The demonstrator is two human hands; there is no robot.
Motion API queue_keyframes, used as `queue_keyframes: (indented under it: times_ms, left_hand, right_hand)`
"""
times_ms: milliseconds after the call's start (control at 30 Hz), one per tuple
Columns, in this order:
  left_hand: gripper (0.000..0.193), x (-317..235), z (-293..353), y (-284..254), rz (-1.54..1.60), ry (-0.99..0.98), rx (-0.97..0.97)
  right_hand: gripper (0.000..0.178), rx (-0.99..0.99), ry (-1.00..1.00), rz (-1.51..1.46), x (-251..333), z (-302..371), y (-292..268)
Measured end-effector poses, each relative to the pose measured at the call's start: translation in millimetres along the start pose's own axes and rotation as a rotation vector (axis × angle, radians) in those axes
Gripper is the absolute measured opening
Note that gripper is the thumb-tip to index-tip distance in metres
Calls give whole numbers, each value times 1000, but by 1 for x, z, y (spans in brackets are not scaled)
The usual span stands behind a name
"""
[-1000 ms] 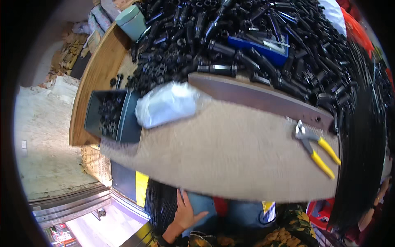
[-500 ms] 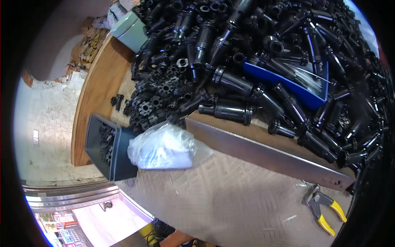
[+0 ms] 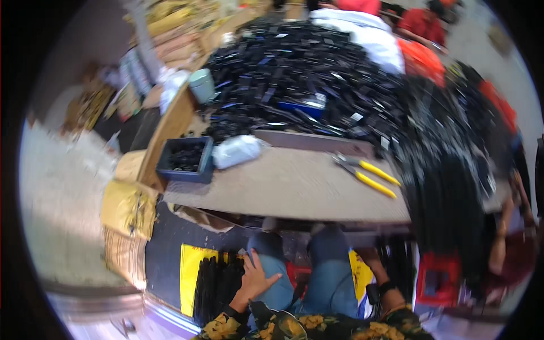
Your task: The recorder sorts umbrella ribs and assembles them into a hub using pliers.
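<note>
My left hand (image 3: 252, 283) is low in the picture, over my left thigh, with its fingers spread and nothing in them. Just left of it, a bundle of long black parts (image 3: 211, 288) lies on a yellow sheet (image 3: 191, 272). My right hand (image 3: 373, 262) hangs beside my right knee, next to another row of dark parts (image 3: 398, 263); its fingers are dark and smeared, so their grip cannot be made out. Pliers with yellow handles (image 3: 371, 177) lie on the brown work surface (image 3: 283, 184), apart from both hands.
Black plastic parts (image 3: 266, 73) form a large heap behind a low board (image 3: 317, 141). A dark bin of small parts (image 3: 185, 160) and a clear plastic bag (image 3: 237, 151) stand at the left. Red stool (image 3: 439, 277) at right; other people sit at the far and right sides.
The view has swung back and down, so the table looks smaller and farther off. My hands, my legs and the parts beside them have come into view.
</note>
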State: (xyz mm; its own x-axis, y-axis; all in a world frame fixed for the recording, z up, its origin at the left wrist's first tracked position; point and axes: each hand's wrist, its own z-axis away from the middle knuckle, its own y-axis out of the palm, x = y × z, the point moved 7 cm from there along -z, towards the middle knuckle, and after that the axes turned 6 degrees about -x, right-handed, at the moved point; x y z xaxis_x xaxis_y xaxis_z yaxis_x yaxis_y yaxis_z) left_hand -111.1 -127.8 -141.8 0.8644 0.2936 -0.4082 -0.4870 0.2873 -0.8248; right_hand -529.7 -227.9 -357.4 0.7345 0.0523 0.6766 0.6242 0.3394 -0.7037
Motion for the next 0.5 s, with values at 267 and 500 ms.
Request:
queue_keyframes:
  times_ms: [267,500]
  left_hand:
    - [80,-21,53,-14,-217,239,-137]
    - [52,-32,58,-32,633,289,44]
  right_hand:
    - [28,196,-352,40,359,132,-192]
    - [7,-601,-602,283,485,114,-371]
